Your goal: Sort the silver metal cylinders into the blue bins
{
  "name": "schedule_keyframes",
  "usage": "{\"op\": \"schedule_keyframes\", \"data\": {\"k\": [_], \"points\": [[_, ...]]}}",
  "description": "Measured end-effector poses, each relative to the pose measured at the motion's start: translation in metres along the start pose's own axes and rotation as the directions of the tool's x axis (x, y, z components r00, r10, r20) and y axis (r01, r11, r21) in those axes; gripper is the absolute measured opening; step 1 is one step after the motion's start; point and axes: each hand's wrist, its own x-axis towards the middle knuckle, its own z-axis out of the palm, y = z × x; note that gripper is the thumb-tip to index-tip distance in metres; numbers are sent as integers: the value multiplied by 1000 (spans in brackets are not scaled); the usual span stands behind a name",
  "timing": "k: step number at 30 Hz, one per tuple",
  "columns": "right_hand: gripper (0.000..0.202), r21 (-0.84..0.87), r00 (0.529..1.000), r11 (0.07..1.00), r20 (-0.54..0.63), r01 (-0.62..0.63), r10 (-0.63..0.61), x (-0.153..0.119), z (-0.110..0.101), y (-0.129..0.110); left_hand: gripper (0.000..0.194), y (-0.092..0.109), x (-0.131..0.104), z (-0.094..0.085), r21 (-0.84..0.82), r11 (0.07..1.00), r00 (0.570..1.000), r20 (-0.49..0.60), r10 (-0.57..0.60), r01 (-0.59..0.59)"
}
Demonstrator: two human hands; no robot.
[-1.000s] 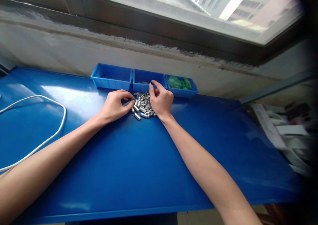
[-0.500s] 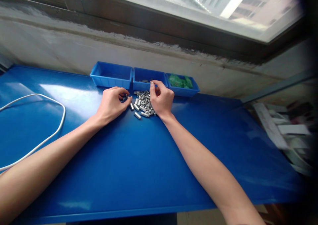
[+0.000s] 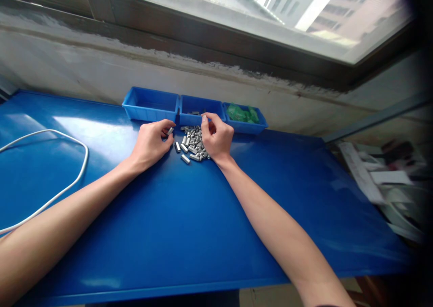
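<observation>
The metal pieces (image 3: 195, 141) are short, silvery and bar-like, with flat, shiny faces and darker sides; they lie in a loose heap on the blue table (image 3: 169, 216), between the two hands and on the near side of the bins; the heap is too crowded to count, but two pieces lie just apart from it, one at its left (image 3: 177, 147) and one at its near edge (image 3: 185, 159).

The left hand (image 3: 152, 143) is partly closed, thumb and forefinger curved round one held piece (image 3: 170, 130), just left of the heap; the right hand (image 3: 218, 136) is curled, thumb and forefinger tips brought together by the near rim of the middle bin (image 3: 189, 117); whether anything sits between them I cannot tell.

Three blue bins stand side by side at the far edge; the left bin (image 3: 149, 113) shows bare inside; the middle one has a few small pieces, too unclear to count; the right bin (image 3: 250, 127) holds crumpled green plastic (image 3: 238, 113); one white cable (image 3: 81, 176) curves over the table's left side.
</observation>
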Motion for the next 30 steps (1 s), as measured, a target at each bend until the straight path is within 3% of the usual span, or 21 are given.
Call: {"op": "schedule_keyframes", "data": {"k": [6,9,14,18,25,30], "points": [[31,49,993,992,19,114,-115,-1,-1,-1,35,1,3,1,-364,924,993,54,-103,116],[30,53,987,987,43,154,-156,-2,-2,-1,40,2,4,0,-458,875,988,87,-131,156],[28,67,971,976,107,206,-212,-3,-5,-2,53,3,5,-4,-518,832,979,71,-189,198],[27,83,929,941,153,328,-337,-4,-8,-5,55,1,5,-5,-544,814,977,68,-201,205],[26,73,854,875,197,478,-482,-4,-7,-5,54,0,6,-3,-562,810,986,104,-130,166],[27,56,845,874,232,482,-481,-3,-6,-5,47,2,6,-4,-560,814,987,124,-98,151]]}}
